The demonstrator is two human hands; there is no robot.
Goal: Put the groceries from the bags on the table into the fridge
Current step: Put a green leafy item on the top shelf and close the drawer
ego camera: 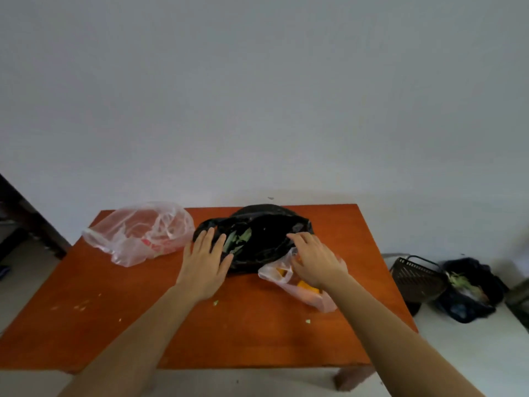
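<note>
Black plastic bag mid-frame: left hand flat, fingers straight against it; right hand on its rim, pinch unclear. Greens could spill if tugged sideways.

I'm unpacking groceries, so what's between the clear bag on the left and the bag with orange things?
The black bag lies between them, with green leaves showing in its mouth. The head view shows this.

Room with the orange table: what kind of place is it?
Probably a room at home: a wooden table, a black grocery bag on it, a rubbish bag on the floor.
</note>
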